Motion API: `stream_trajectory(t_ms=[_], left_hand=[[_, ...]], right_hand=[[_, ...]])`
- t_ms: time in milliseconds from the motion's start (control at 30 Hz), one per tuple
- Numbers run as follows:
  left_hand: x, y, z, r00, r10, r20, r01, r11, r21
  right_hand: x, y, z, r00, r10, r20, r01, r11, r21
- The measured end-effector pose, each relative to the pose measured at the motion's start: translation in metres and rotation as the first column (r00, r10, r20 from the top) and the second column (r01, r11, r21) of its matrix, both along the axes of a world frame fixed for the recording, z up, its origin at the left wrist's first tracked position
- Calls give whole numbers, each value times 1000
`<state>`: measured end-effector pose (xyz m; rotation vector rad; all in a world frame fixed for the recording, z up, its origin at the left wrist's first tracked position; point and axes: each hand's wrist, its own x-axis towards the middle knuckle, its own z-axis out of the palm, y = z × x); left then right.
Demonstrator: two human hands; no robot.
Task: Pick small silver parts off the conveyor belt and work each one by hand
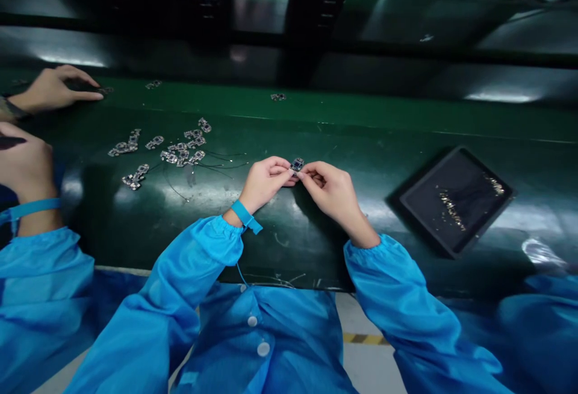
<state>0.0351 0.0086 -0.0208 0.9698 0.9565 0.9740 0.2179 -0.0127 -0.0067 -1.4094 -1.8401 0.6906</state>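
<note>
Between my two hands is a small circuit board (297,164), dark with silvery parts, its lower edge hidden by fingertips. My left hand (266,183) pinches the board from the left, thumb and fingers closed. From the other side my right hand (330,192) is closed too, thumb and forefinger meeting at the board's lower right; whether a tiny part sits between them is too small to see. Left of my hands lies a loose group of similar circuit boards (182,156), several with thin dark wires (221,165) trailing toward my left hand.
At right, a black tray (424,216) holds small gold-coloured parts (451,210). Single boards lie farther back on the green table (374,141), one being a circuit board (279,97). A co-worker's hands (54,90) are at far left. A blue sleeve (537,315) shows at lower right.
</note>
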Motion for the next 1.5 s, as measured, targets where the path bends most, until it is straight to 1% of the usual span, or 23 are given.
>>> stream_trajectory(t_ms=[167,367,533,733,833,933,1200,1333,1500], left_hand=[[1,0,1,1000,-20,15,20,1000,2],[0,0,1,999,-35,25,36,997,-62],[1,-1,3,999,-28,42,31,997,-68],[2,-1,4,998,-48,43,51,996,-79],[2,-1,3,998,-44,45,47,996,-82],[2,-2,3,998,-44,36,47,995,-87],[1,-3,6,997,-73,0,73,993,-93],[-1,-3,8,996,-93,0,92,991,-97],[-1,-2,9,998,-59,6,60,992,-113]], right_hand=[[0,-2,3,997,43,62,-48,995,84],[0,-1,5,992,87,86,-99,985,142],[3,0,5,990,106,89,-120,978,172],[3,0,4,992,86,93,-100,981,167],[3,1,3,992,72,99,-90,978,186],[4,1,3,993,66,96,-85,974,211],[5,2,3,993,64,101,-85,973,216],[4,2,3,995,53,84,-68,979,194],[4,3,2,996,35,80,-48,985,163]])
